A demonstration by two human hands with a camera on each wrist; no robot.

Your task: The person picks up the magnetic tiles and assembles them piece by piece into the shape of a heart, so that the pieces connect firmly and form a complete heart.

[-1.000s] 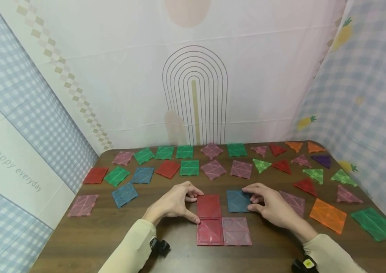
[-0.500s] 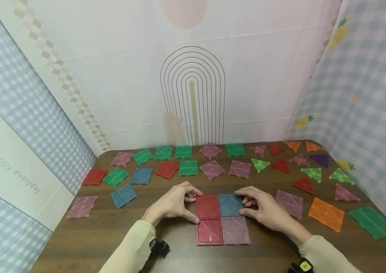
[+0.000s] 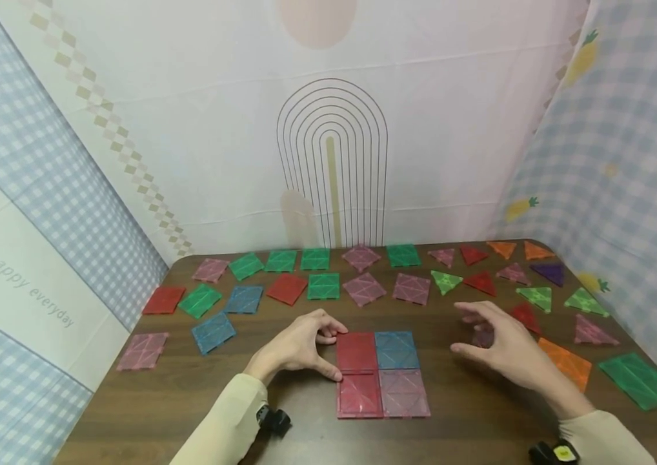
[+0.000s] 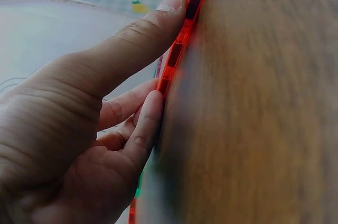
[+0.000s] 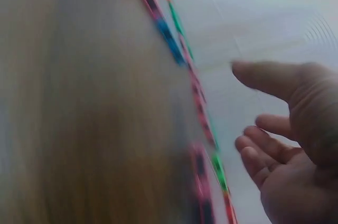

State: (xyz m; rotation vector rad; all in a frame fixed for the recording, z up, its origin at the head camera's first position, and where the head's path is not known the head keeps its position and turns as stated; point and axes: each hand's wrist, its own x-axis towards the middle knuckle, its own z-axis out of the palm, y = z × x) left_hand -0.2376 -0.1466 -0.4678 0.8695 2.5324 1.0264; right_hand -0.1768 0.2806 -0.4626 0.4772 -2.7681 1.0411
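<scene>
A blue-and-white checked cloth hangs on my left, its white panel reading "happy everyday". Beyond the far edge of the table is a white cloth printed with an arch of thin lines, and on my right a pale checked cloth with yellow pineapples. The table is brown wood grain, its far corners rounded.

From the left edge, and along the far edge to past its middle, lie fifteen loose squares: six green, five pink, two blue and two red.

Nearer me, around the middle of the table, four squares lie flat, two by two, with their sides touching. My left hand holds the far red square by its left side, a finger at the far corner and the thumb low, where the near red square begins. Right of these are one blue square and, nearer me, one pink square.

My right hand is well apart from the four, thumb and fingers spread wide, partly hiding a pink tile.

Toward the far right corner lie twelve triangles: three pink, three red, three light green, two orange, one purple. Nearer me are one orange square, partly behind my arm, and, by the right edge, one green tile.
</scene>
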